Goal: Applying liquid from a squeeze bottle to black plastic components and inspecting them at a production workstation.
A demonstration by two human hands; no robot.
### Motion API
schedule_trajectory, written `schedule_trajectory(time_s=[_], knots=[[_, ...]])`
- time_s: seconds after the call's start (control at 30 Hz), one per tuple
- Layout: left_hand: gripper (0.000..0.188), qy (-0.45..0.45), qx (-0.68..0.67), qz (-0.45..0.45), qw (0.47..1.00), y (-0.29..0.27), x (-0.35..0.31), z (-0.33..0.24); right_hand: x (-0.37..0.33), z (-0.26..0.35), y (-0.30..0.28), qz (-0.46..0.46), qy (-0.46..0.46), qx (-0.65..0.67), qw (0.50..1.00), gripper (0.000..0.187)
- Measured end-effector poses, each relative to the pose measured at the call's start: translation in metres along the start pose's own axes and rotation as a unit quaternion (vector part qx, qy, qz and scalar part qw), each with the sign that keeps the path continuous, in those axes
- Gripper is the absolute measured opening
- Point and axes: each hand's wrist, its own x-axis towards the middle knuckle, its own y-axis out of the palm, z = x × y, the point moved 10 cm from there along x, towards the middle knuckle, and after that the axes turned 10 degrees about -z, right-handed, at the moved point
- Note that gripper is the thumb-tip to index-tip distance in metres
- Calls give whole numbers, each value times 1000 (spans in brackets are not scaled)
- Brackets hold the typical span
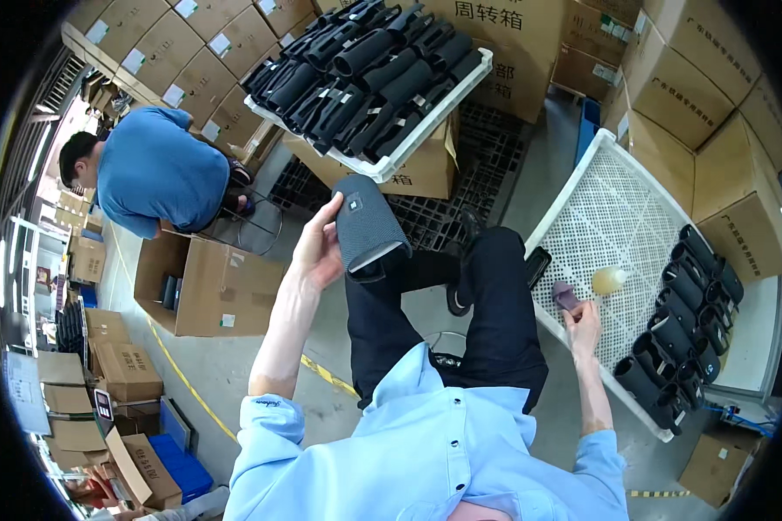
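Note:
My left hand point(321, 247) is closed round the side of a speaker shell point(369, 224), a dark grey cylinder covered in mesh fabric with a small badge near its top. It is held up over my left knee, tilted, with its open lower end toward me. On the right, my right hand point(584, 328) pinches the edge of a small mauve cloth point(565, 296) on a white perforated tray point(630, 187). Just beyond the cloth stands a small bottle of yellowish liquid point(609, 279). Several black shells point(669, 333) lie in rows along the tray's right side.
A second white tray point(389, 165), piled with black shells point(365, 74), rests on a carton ahead. A person in a blue shirt point(161, 169) sits at the left, beside an open carton point(226, 286). Stacked cartons point(682, 91) stand at the far right.

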Motion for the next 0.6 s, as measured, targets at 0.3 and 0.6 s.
schedule_trajectory(time_s=[0.3,0.6], knots=[[52,11,-77,43,996,16,1,-2,-14,156,-79,-83,-78,141,983,74],[70,60,-151,212,964,82,-22,12,-26,351,-59,139,-73,564,811,91]])
